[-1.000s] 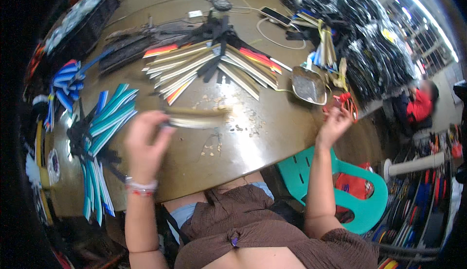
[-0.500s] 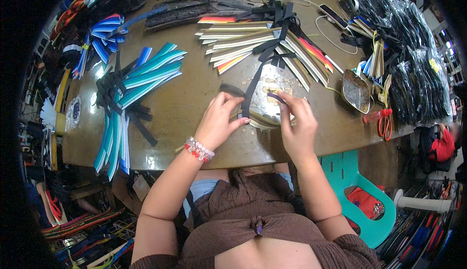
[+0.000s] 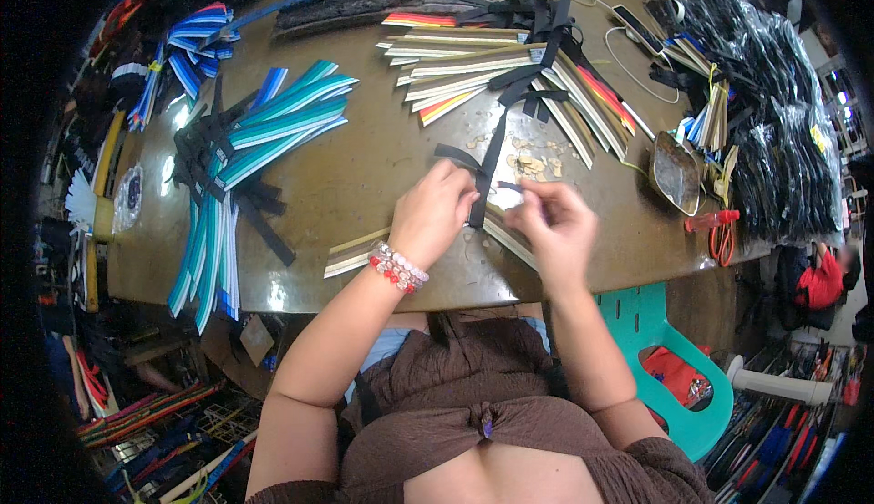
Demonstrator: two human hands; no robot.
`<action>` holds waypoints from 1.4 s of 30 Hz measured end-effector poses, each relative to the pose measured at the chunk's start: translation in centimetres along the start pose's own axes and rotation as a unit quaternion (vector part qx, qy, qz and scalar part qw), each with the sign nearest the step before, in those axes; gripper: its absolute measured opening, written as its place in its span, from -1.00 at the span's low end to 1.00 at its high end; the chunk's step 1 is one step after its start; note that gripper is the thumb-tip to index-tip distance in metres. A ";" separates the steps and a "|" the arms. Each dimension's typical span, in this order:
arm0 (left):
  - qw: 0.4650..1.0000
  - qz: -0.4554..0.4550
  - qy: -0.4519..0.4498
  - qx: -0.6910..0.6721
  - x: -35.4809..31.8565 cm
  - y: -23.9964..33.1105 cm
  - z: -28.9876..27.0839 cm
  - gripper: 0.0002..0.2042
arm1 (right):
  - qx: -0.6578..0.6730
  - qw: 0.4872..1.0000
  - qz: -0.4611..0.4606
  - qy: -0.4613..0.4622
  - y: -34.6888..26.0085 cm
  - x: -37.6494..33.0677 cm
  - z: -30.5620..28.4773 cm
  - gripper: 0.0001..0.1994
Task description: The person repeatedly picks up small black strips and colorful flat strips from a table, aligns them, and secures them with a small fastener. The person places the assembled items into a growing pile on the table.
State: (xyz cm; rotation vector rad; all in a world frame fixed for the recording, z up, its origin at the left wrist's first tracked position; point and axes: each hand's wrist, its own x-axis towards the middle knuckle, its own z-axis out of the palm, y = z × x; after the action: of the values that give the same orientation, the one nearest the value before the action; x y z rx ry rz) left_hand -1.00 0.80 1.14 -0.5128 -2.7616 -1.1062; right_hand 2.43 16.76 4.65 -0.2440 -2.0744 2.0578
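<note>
**Both hands pinched on one black strap at the table's near edge**

Your left hand (image 3: 435, 213) was curled closed, its fingertips nipping the long black fabric strap (image 3: 487, 172) where it ran down toward you. Your right hand (image 3: 557, 226) was also closed in a pinch, thumb against fingertips at the strap's lower end; what else it nipped there was too small to tell. Holding the strap at two close points likely kept it taut and steady over the flat cream-and-brown striped strip (image 3: 360, 251) that lay under your hands on the brown worktable (image 3: 382, 158), near its front edge.

The stock was sorted by colour, probably so you could reach each kind without searching. You had one fan of blue, teal and white striped strips (image 3: 246, 153) well apart on your left, too overlapped to count, with black straps already hanging off their ends. One fan of cream, tan and orange strips (image 3: 473, 71) lay beyond your hands, also beyond counting. One small scatter of pale scraps (image 3: 533, 160) sat just past your fingers. One pair of red-handled scissors (image 3: 719, 231) rested at your right, near one shallow metal scoop (image 3: 675, 172).
</note>
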 end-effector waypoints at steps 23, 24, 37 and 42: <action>0.988 0.022 0.150 0.000 0.5 -0.7 -0.5 -0.92 | -0.195 0.974 -0.114 -0.011 4.2 0.7 0.8 -0.88; 0.984 0.007 0.177 -0.013 0.4 -0.6 -0.9 -0.92 | -0.110 0.993 -0.052 -0.010 4.2 1.0 0.6 -0.88; 0.982 0.173 -0.065 0.042 -0.9 1.9 -1.5 -0.77 | 0.122 0.964 -0.156 0.177 -1.1 3.3 -12.5 -0.72; 0.926 0.324 -0.175 0.090 1.9 2.8 -1.0 -0.63 | -0.030 0.912 -0.197 0.358 1.6 4.0 -20.1 -0.70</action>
State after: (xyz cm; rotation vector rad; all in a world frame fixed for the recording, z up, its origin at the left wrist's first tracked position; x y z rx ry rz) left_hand -1.77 2.50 4.18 -1.5740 -2.5698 -0.6367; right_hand 3.81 37.19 3.29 -0.4634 -1.5630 1.3776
